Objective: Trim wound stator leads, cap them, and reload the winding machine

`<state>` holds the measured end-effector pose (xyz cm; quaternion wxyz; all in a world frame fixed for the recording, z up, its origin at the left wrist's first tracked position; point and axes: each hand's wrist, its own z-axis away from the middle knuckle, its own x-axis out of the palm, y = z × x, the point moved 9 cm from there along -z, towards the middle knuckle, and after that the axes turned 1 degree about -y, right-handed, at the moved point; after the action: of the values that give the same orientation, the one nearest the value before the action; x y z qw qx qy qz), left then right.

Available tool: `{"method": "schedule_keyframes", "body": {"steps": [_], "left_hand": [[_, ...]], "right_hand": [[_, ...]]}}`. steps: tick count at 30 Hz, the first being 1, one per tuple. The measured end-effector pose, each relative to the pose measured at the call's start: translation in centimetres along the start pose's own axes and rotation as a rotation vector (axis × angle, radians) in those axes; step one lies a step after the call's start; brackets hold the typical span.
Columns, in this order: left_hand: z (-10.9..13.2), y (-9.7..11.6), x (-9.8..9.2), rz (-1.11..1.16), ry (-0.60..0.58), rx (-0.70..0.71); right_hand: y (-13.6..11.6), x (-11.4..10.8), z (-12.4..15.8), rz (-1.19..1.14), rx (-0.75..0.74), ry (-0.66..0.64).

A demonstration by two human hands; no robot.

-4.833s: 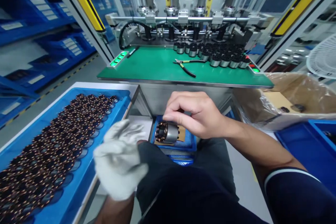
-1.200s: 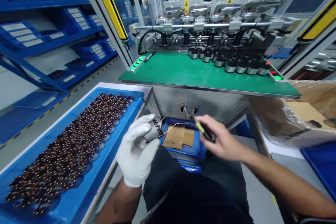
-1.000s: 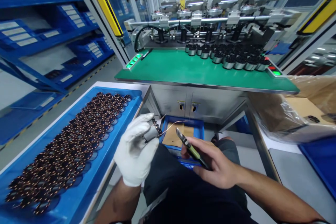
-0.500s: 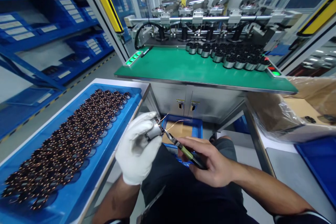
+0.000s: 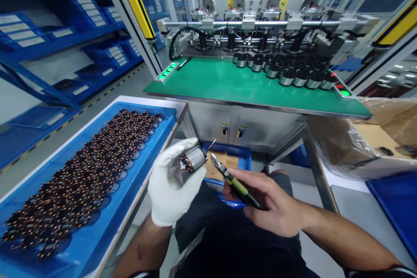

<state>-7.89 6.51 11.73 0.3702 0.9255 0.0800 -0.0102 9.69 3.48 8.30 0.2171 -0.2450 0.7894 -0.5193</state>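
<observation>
My left hand (image 5: 172, 184), in a white glove, grips a motor stator (image 5: 194, 157) between thumb and fingers. The stator has a silvery body with copper windings at its lower left end, and a thin copper wire end sticks out past its right end. My bare right hand (image 5: 273, 202) is closed round the green and black handles of cutting pliers (image 5: 235, 184). Their jaws sit just right of the stator, apart from it. Beneath both hands lies a blue bin (image 5: 246, 159) with brown cardboard inside.
At left a blue tray (image 5: 137, 191) holds rows of wound stators. Ahead, a green work surface (image 5: 208, 78) carries several black-topped stators (image 5: 286, 77) before a winding machine (image 5: 254, 21). On the right stands a plastic-lined cardboard box (image 5: 345, 152). Blue shelving (image 5: 65, 56) is far left.
The pliers have drawn back from the stator's wire end. One of the two long copper wires no longer shows. My left hand has turned the stator slightly, showing its copper-wound lower end.
</observation>
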Motion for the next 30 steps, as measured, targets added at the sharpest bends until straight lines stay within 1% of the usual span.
{"method": "schedule_keyframes", "body": {"steps": [3, 7, 13, 18, 22, 24, 27, 28, 30], "left_hand": [[0.2, 0.2, 0.2, -0.042, -0.024, 0.018], [0.4, 0.3, 0.1, -0.096, -0.037, -0.007], [0.7, 0.2, 0.0, -0.170, -0.066, -0.021], [1.1, -0.2, -0.1, -0.187, -0.075, -0.050], [1.0, 0.0, -0.2, -0.296, -0.099, -0.076], [0.9, 0.1, -0.1, -0.346, -0.122, -0.081], [0.7, -0.3, -0.3, -0.415, -0.135, -0.108], [0.7, -0.6, -0.5, -0.440, -0.138, -0.117], [0.9, -1.3, -0.7, -0.503, -0.161, -0.159]], "right_hand": [[-0.1, 0.6, 0.0, -0.020, 0.000, -0.045], [0.1, 0.7, -0.4, -0.031, 0.023, -0.052], [-0.3, 1.0, -0.8, -0.068, 0.039, -0.075], [0.2, 0.9, -0.7, -0.059, 0.094, -0.071], [0.7, 0.8, -0.8, -0.024, 0.130, -0.053], [0.6, 0.6, -1.1, 0.033, 0.106, -0.038], [0.2, 0.1, -2.0, 0.232, 0.028, -0.002], [0.2, -0.1, -2.3, 0.303, 0.017, 0.006], [0.7, -0.5, -2.9, 0.421, 0.044, 0.006]]}}
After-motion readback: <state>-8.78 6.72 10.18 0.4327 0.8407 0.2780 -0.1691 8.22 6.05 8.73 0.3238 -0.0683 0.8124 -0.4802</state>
